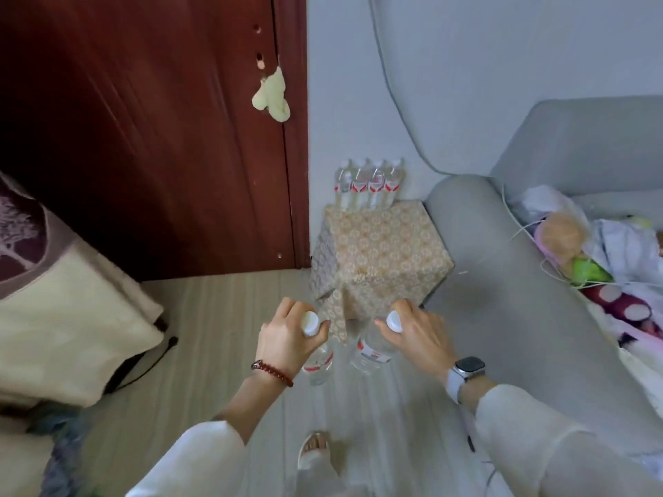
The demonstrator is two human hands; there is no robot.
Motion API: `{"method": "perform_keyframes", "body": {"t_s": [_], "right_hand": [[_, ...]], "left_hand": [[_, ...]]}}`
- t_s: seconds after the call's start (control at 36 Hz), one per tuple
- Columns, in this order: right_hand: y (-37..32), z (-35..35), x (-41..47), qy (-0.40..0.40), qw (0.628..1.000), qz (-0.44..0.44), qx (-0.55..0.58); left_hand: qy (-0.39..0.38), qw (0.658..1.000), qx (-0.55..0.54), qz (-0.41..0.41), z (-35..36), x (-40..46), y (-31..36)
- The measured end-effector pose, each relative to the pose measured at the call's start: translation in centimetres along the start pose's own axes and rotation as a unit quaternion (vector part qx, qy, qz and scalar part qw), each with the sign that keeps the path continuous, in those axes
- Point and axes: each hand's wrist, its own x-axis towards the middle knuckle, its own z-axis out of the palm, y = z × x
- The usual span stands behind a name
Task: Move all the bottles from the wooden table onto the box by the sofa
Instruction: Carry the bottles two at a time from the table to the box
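Item one, the box [380, 252], my landmark: patterned wrapping, standing on the pale floor [222, 317] against the grey sofa's [502, 267] armrest, the wall behind it; I see its top and two sides.

Item two, four bottles on the box [369, 184]: clear, white-capped, red-and-white labels; upright in a tight row touching one another along the box's far edge, nearest the wall.

Item three, my left hand [287, 338]: in front of the box and to its left, above the floor; fingers and thumb curled round the neck of the left bottle [317, 356], white cap showing above the fingers, body hanging below; a bead bracelet [272, 373] on the wrist.

Item four, my right hand [416, 335]: in front of the box's near corner; thumb and fingers pinching the right bottle [369, 349] just under its white cap, the body tilted down and leftward; a watch [466, 371] on the wrist.

Item five, surroundings: dark red door [143, 138] left of the box; cream cushion [64, 317] farther left; clothes and bags [588, 256] heaped on the sofa seat, right of the box; one sandalled foot [315, 450] on the floor, well in front of the box.
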Motion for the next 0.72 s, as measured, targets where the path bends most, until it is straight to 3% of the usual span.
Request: {"method": "perform_keyframes", "body": {"t_s": [0.17,0.39,0.72], "right_hand": [[3.5,-1.1,10.4,-0.015,0.992,0.062,0.113],[11.6,0.8,23.8,-0.035,0.989,0.074,0.125],[25.4,8.4,40.2,-0.149,0.973,0.1,0.147]], "left_hand": [[-0.069,0.995,0.011,0.066,4.8,11.8,-0.4],[-0.116,0.985,0.014,0.124,14.0,25.1,-1.4],[-0.18,0.982,0.039,0.047,31.4,38.6,-0.9]]}}
